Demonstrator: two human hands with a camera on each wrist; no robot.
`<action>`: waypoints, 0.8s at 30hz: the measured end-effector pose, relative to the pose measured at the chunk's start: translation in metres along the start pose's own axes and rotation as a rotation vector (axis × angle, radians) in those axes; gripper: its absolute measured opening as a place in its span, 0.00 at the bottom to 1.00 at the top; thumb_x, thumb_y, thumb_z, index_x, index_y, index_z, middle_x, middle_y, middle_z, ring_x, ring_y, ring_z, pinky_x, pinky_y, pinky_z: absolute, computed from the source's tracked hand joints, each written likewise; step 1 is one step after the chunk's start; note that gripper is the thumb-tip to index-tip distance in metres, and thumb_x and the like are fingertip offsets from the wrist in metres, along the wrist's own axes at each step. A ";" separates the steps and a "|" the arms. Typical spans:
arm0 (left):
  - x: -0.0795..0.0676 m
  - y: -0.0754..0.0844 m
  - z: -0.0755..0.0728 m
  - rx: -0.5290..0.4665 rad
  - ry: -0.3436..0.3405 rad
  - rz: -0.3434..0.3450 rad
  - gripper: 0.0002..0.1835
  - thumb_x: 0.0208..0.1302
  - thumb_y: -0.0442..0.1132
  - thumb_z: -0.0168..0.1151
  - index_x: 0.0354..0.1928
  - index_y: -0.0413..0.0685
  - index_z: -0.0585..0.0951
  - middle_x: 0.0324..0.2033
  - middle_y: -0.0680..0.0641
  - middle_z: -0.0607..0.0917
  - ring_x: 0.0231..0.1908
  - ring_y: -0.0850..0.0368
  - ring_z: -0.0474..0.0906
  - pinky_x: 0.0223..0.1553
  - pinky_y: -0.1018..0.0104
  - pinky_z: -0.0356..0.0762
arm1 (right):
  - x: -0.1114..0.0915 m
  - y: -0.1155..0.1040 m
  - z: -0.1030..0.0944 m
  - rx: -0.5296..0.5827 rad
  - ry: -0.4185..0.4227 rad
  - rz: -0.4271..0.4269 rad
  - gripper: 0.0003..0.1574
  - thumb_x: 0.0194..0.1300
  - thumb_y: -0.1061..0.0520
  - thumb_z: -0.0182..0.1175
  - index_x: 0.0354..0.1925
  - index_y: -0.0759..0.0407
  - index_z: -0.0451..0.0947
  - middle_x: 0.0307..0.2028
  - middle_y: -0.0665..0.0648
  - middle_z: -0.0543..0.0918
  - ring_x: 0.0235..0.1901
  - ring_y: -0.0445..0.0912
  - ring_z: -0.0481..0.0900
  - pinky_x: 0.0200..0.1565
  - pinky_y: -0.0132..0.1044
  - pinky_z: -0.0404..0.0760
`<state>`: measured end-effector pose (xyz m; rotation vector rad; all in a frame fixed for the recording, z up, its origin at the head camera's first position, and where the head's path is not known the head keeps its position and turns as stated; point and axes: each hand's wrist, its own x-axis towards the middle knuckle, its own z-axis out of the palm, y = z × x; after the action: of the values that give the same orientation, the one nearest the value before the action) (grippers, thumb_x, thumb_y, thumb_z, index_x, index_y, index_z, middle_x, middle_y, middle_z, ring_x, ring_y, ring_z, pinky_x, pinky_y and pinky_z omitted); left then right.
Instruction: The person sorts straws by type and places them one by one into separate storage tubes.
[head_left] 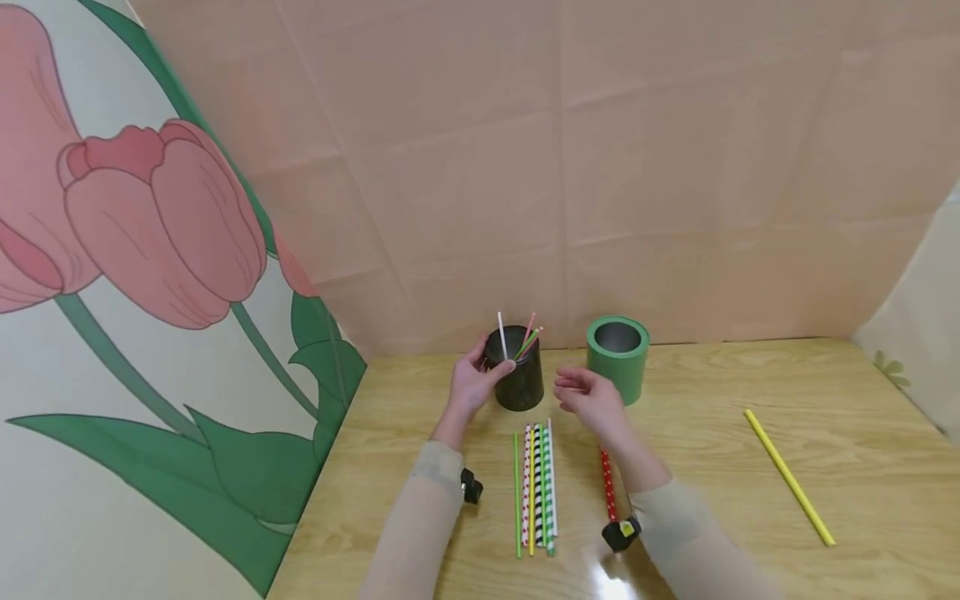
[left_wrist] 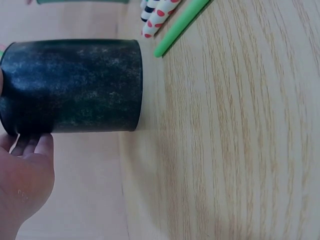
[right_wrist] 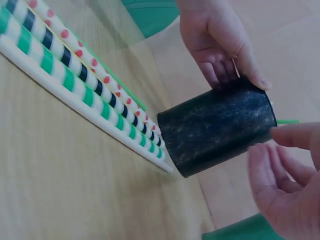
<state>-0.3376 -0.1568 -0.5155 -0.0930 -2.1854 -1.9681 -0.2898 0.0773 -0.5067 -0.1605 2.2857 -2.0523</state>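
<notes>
A black cup (head_left: 520,389) stands on the table with several thin sticks (head_left: 528,337) in white, pink and green poking out of its top. My left hand (head_left: 471,387) grips it from the left side, the thumb up at the rim. Off the cup's right side is my right hand (head_left: 596,404), its fingers loosely bent and nothing between them; the right wrist view shows its fingertips (right_wrist: 257,155) close by the cup wall. In front of the cup lies a row of straws (head_left: 537,487), striped, dotted and plain.
Right of the black cup stands a green cup (head_left: 628,375), partly behind my right hand. A red dotted straw (head_left: 608,487) lies under my right forearm. Farther right is a lone yellow straw (head_left: 789,477). A pinkish sheet (head_left: 480,192) rises behind the table, with a tulip-printed panel (head_left: 172,217) on the left.
</notes>
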 end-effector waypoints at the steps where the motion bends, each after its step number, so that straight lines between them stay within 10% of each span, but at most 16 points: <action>1: -0.001 0.000 0.000 0.002 0.003 -0.004 0.46 0.62 0.34 0.80 0.78 0.34 0.67 0.76 0.34 0.68 0.76 0.42 0.66 0.76 0.56 0.66 | -0.003 0.003 0.000 -0.019 -0.020 0.018 0.27 0.75 0.62 0.65 0.67 0.71 0.77 0.58 0.73 0.83 0.51 0.52 0.86 0.49 0.40 0.91; 24: 0.001 0.002 0.009 -0.002 0.011 0.018 0.44 0.63 0.33 0.79 0.78 0.34 0.68 0.76 0.32 0.68 0.76 0.40 0.65 0.76 0.52 0.64 | -0.037 0.051 0.003 -0.271 -0.140 0.213 0.27 0.59 0.66 0.76 0.56 0.71 0.82 0.42 0.58 0.88 0.39 0.47 0.84 0.40 0.41 0.89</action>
<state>-0.3392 -0.1478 -0.5142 -0.1017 -2.1677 -1.9568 -0.2547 0.0841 -0.5582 -0.0673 2.3677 -1.5764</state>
